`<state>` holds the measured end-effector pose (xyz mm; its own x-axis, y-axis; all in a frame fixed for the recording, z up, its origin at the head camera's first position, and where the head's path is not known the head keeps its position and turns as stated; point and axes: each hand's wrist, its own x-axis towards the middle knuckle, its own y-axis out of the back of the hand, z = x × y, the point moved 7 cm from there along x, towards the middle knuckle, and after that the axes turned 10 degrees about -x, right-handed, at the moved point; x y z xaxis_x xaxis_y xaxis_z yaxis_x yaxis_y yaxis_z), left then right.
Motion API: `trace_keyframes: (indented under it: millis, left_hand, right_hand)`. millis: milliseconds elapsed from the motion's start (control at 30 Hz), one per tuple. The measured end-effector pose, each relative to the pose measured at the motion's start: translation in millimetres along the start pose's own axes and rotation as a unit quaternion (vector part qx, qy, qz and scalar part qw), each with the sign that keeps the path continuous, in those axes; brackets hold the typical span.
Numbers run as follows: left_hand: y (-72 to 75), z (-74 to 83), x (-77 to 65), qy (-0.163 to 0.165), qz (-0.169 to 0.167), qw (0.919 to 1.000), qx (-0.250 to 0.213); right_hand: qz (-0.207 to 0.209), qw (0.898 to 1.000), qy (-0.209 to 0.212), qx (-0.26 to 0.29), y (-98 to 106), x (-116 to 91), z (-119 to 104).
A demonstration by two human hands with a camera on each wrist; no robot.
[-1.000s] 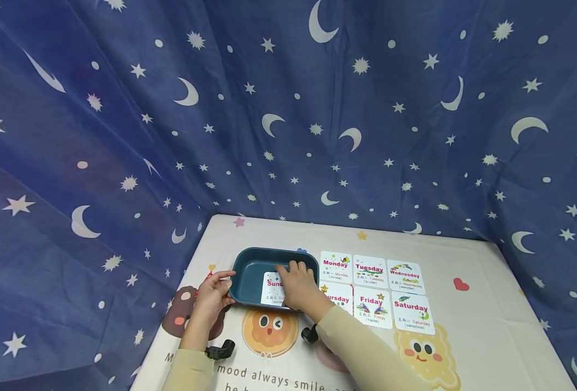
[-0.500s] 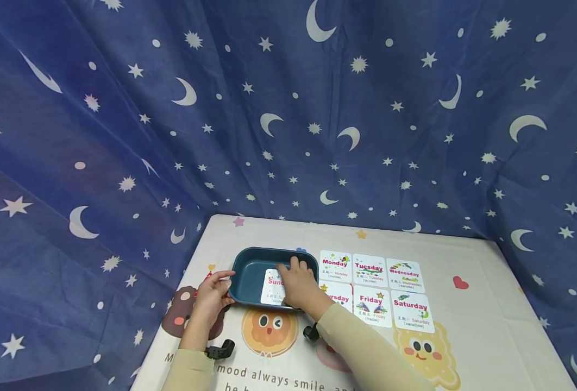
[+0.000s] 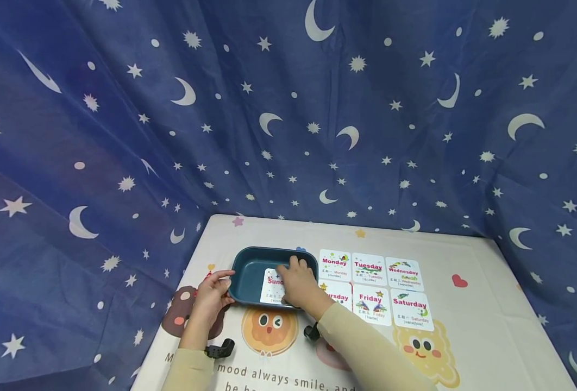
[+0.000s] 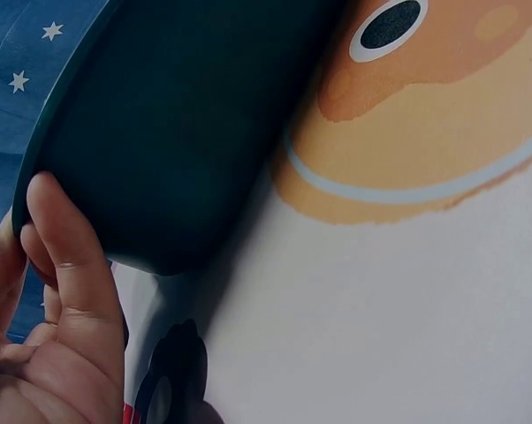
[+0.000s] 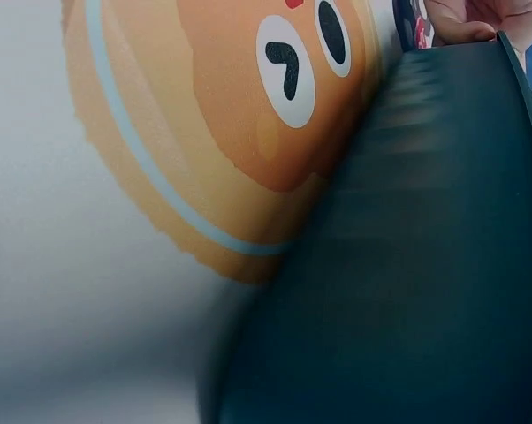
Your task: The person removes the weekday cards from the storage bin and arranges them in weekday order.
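A dark teal tray with raised walls stands on the table. Its left end is held by my left hand, which pinches the rim; in the left wrist view a fingertip of that hand presses the outer wall. Inside the tray is a white card reading "Sunday". My right hand reaches over the near right rim with bent fingers and grips the card's right side, covering part of it. The fingertips on the card are mostly hidden. In the right wrist view the tray wall blocks sight of the right hand.
Right of the tray, weekday cards lie in two rows: Monday, Tuesday and Wednesday behind, a partly covered one, Friday and Saturday in front. A printed cloth covers the table. A starry blue curtain hangs behind and at the sides.
The Sunday card has shifted slightly upward in the head view, its upper edge tilting a little. My right hand has moved very slightly. The left hand and tray stay in place.
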<state>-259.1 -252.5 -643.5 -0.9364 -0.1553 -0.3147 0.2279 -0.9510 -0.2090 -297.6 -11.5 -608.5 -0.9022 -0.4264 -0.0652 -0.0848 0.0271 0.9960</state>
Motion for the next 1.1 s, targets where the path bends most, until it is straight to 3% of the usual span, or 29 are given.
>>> trace_keyframes:
  millis: [433,767,933,1100]
  left_hand:
    - [-0.3,1.9,-0.2,-0.003,-0.003,1.0,0.008]
    - [-0.9,1.5,-0.2,-0.001,-0.004,1.0,0.004]
    - [-0.6,1.3,-0.4,0.001,-0.001,1.0,0.002]
    - [-0.7,1.2,-0.6,0.001,0.0,1.0,0.005]
  right_hand:
    - [-0.005,0.999,-0.011,0.053,5,0,0]
    - [0.015,0.994,-0.008,0.108,15,-3,3]
    - [0.025,0.99,-0.015,0.135,20,-3,6]
    - [0.042,0.98,-0.038,0.19,24,-5,12]
